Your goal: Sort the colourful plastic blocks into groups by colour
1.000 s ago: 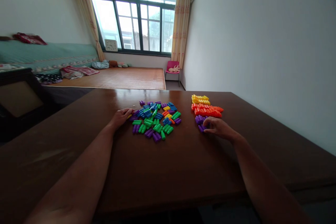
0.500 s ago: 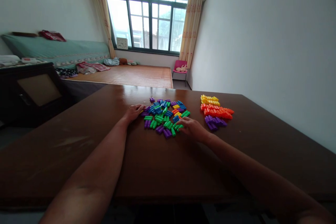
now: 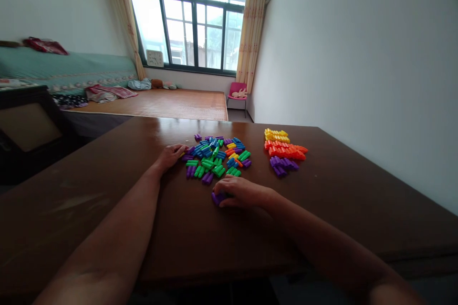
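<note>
A pile of small plastic tube-shaped blocks (image 3: 207,164), mostly green, blue and purple, lies mid-table. At its left edge rests my left hand (image 3: 171,157), fingers curled down and closed about a yellow block (image 3: 183,153) that barely shows at the fingertips. Nearer to me than the pile, my right hand (image 3: 243,191) is low over the tabletop. Its fingers are closed on a purple block (image 3: 217,198); a bit of green shows under the palm, mostly hidden.
Right of the pile, blocks lie in colour groups: yellow (image 3: 276,135), orange (image 3: 285,149) and purple (image 3: 283,165). All sit on a glossy brown table (image 3: 200,238). Beyond it are a bed (image 3: 179,102), a pink chair (image 3: 237,89) and a window; a white wall stands at the right.
My right hand has moved from the pile's right edge toward me and closed on a purple block. The view has turned slightly right; my left hand stays at the pile's left edge.
</note>
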### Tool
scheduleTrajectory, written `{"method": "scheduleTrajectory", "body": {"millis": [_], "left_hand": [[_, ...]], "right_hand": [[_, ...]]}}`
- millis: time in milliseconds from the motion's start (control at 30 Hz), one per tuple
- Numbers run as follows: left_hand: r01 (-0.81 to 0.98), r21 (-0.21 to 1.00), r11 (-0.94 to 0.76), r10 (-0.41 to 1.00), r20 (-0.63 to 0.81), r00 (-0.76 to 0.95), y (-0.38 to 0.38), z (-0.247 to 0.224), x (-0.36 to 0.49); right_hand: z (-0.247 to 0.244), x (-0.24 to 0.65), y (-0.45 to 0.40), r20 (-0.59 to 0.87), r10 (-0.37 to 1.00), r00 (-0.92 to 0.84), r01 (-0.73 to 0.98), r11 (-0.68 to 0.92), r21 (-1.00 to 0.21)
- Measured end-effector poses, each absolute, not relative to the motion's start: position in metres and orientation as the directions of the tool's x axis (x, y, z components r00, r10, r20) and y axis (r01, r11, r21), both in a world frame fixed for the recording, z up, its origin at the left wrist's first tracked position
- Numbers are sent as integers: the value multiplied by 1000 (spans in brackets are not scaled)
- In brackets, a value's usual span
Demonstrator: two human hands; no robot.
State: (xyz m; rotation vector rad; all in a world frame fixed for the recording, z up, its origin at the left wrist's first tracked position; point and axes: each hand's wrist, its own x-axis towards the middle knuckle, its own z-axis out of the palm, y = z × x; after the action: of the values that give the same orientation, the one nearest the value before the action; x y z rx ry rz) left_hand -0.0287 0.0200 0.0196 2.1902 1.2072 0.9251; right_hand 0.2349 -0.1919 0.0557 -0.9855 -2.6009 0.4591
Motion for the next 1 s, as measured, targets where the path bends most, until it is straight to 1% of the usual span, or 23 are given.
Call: {"method": "scheduleTrajectory", "body": {"millis": [67, 100, 167, 233, 300, 367, 400, 467, 533, 633, 767, 900, 1000], "left_hand": [[547, 674, -496, 865, 333, 375, 20, 19, -30], [548, 675, -495, 866, 334, 371, 20, 20, -30], [545, 674, -498, 865, 340, 370, 20, 20, -30], [545, 672, -503, 862, 343, 372, 19, 22, -30], [547, 675, -496, 866, 338, 368, 19, 23, -30], [549, 683, -483, 873, 328, 361, 19, 24, -30], [548, 686, -479, 875, 325, 358, 18, 25, -30], [550, 685, -478, 875, 323, 359, 18, 25, -30], [552, 679, -483, 873, 326, 363, 17, 26, -30], [554, 676, -486, 872, 327, 365, 16, 26, -30], [554, 677, -485, 872, 329, 362, 18, 25, -31], [559, 666, -495, 867, 339, 365, 18, 24, -31], [557, 658, -507, 860, 346, 375, 16, 25, -30]], "right_hand": [[62, 245, -192, 175, 684, -708, 548, 689, -474], [68, 254, -191, 171, 708, -686, 548, 656, -519], [82, 287, -190, 188, 797, -575, 565, 552, -613], [95, 336, -192, 232, 903, -363, 597, 416, -686], [100, 395, -196, 271, 956, -114, 650, 278, -707], [93, 451, -201, 223, 967, 124, 701, 74, -709], [87, 473, -203, 190, 959, 212, 712, -19, -702], [70, 504, -204, 120, 947, 299, 721, -142, -678], [56, 517, -202, 84, 950, 300, 723, -169, -670], [44, 515, -196, 84, 962, 261, 725, -138, -675], [44, 509, -193, 80, 970, 228, 750, -122, -650], [48, 507, -195, 93, 980, 178, 712, -63, -699], [53, 500, -193, 155, 953, 261, 690, -71, -721]]}}
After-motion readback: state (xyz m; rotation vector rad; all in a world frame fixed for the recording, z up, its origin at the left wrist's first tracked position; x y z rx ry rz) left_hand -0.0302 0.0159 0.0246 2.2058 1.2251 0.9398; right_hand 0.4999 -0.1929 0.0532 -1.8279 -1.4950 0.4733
